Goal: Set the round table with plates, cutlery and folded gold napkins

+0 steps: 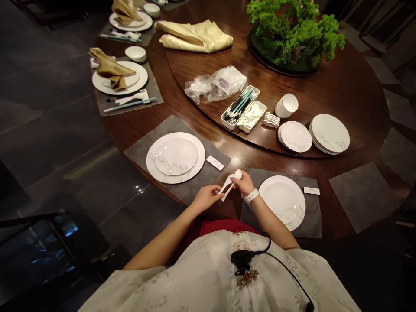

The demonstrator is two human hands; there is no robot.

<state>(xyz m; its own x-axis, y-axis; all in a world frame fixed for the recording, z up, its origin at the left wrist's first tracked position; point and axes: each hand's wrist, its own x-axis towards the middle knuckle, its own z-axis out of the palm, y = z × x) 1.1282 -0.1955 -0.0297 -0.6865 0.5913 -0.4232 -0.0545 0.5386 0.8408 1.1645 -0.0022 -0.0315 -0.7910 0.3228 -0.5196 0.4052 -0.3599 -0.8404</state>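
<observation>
Two white soup spoons (238, 174) are between my hands, in front of my body at the table's near edge. My left hand (208, 197) is closed, its fingertips pinching the handle end. My right hand (245, 183), with a white watch at the wrist, grips them close to the bowls. Left of the hands, a small plate (176, 155) lies on a larger white plate (154, 169), with a white rest (215, 163) beside it. Another white plate (284, 188) sits on the mat right of my right hand, with a second rest (311, 190) near it.
On the turntable stand a tray of chopsticks (240, 108), a tray of spoons (252, 116), stacked bowls (287, 105), wavy white rests (271, 120) and stacked plates (329, 133). A plastic bag (227, 82), folded gold cloth (196, 37) and green plant (295, 30) are farther back.
</observation>
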